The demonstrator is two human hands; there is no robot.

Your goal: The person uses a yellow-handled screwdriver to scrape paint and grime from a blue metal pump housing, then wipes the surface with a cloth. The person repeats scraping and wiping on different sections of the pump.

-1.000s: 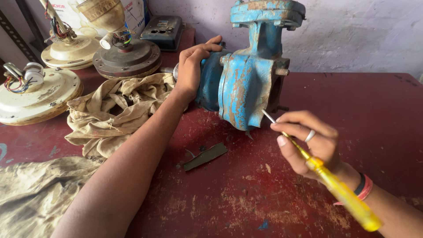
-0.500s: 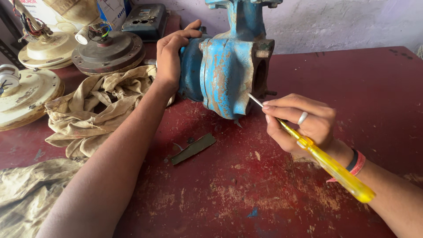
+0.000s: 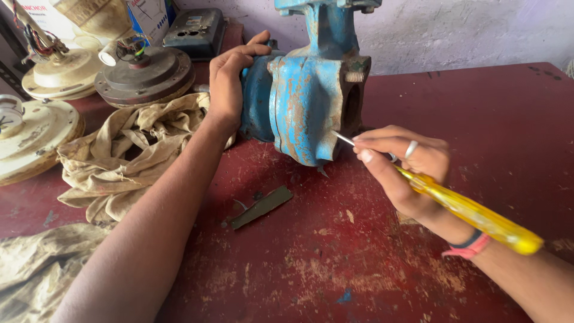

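Observation:
A rusty blue cast-iron pump body (image 3: 305, 101) stands upright on the worn red table (image 3: 478, 113). My left hand (image 3: 230, 81) grips its left side, fingers over the top edge. My right hand (image 3: 406, 170) holds a screwdriver with a yellow handle (image 3: 472, 212); its metal tip touches the pump's lower right edge. A ring sits on one finger and a pink band on the wrist.
A crumpled beige cloth (image 3: 128, 152) lies left of the pump. Behind it sit a dark fan motor (image 3: 143, 75) and cream fan housings (image 3: 33, 137). A small flat dark metal piece (image 3: 262, 206) lies on the table in front of the pump. A dark box (image 3: 194, 30) is at the back.
The view has moved closer and leftward on the pump. The screwdriver tip has moved up against the pump's lower right edge. My left hand keeps its grip.

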